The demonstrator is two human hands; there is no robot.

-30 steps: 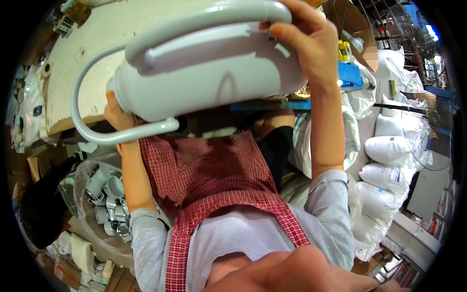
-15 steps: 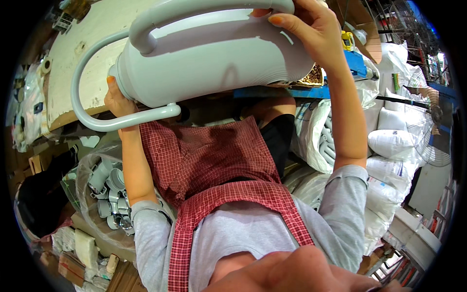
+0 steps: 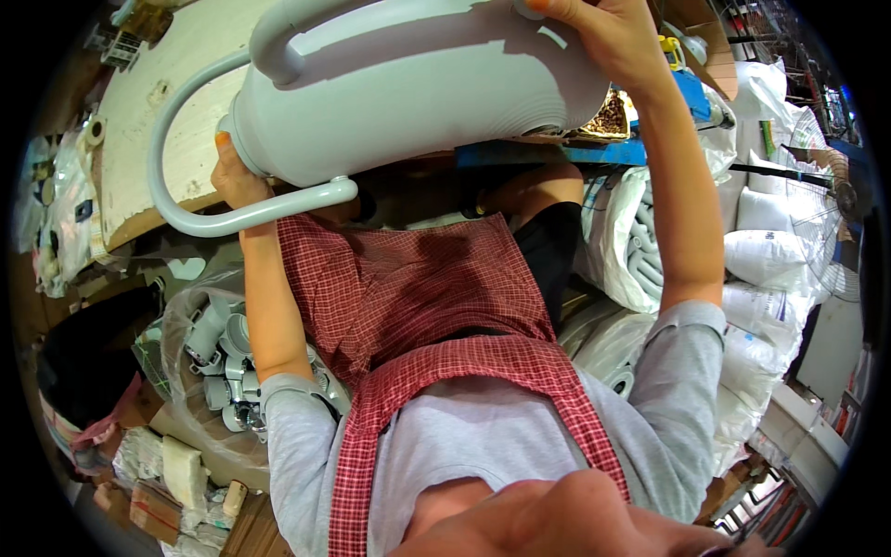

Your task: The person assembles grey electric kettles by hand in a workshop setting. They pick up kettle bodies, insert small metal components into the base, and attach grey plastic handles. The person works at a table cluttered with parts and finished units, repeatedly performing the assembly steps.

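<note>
A large light-grey jug (image 3: pixel 418 102), like a vacuum flask, lies tilted on its side above the bench edge and my lap. A thick side handle (image 3: pixel 276 58) runs along its upper side, partly cut off by the top of the view. From the narrow left end swings a curved carrying handle (image 3: pixel 165 153). At that end my left hand (image 3: pixel 243 176) is closed round the neck, thumb on top and most fingers hidden beneath. My right hand (image 3: pixel 617 42) grips the wide right end near the side handle, its fingertips partly out of view.
The pale workbench (image 3: pixel 139 139) is ahead. A container of small brass-coloured parts (image 3: pixel 608 116) stands behind the jug's right end. Left of me is a bag of grey parts (image 3: pixel 223 353); to my right, a bag of grey curved handles (image 3: pixel 640 246), stacked white sacks (image 3: pixel 766 255) and a fan (image 3: pixel 835 200).
The jug has shifted slightly up and to the right in view, with both hands still on it. My right hand has moved toward the top edge. The surroundings have shifted a little too.
</note>
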